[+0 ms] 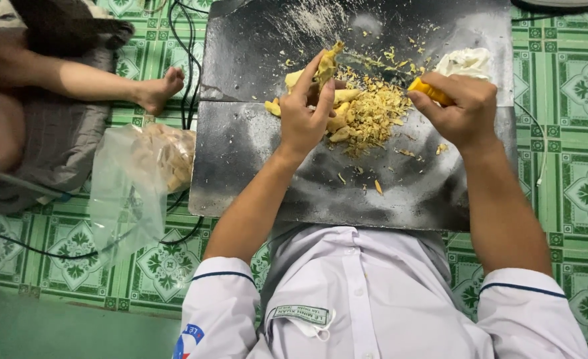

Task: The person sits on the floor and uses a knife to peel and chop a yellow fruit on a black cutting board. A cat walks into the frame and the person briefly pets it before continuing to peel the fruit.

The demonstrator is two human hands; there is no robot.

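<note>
My left hand (305, 110) holds a knobbly yellow piece of root, likely ginger (327, 65), above a dark metal sheet (254, 166) laid on the floor. My right hand (465, 110) is closed around a knife with a yellow handle (428, 90), its blade reaching toward the root. Under both hands lies a heap of yellow peelings (374, 113) mixed with peeled root pieces (339, 123). Small scraps are scattered over the sheet.
A clear plastic bag (141, 179) with more roots lies left of the sheet on green patterned floor tiles. Black cables (186, 60) run beside it. Another person's foot (161, 90) and leg rest at the upper left. A white crumpled cloth (467, 62) sits by my right hand.
</note>
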